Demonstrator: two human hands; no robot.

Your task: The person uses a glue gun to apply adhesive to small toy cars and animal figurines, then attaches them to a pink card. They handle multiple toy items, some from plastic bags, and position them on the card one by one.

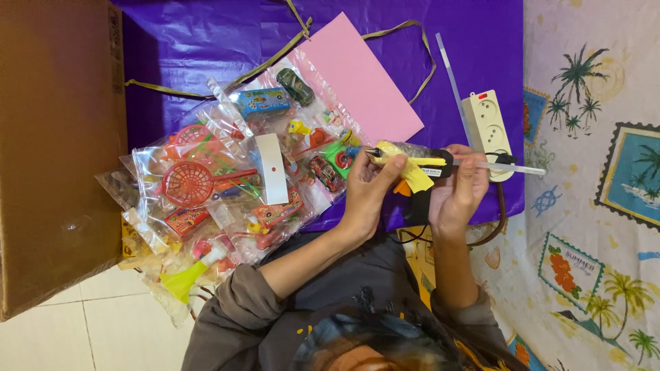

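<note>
Both hands hold a yellow and black hot glue gun above the purple sheet. My left hand grips its yellow front part, with the thumb lying along the body near the nozzle. My right hand wraps around the black handle and rear. A clear glue stick pokes out of the back toward the right. The gun's dark cord loops under my right hand.
Clear bags of small plastic toys are piled left of my hands. A pink paper sheet lies on the purple sheet. A cream power strip sits to the right, and a cardboard box stands at the left. A palm-print cloth covers the right side.
</note>
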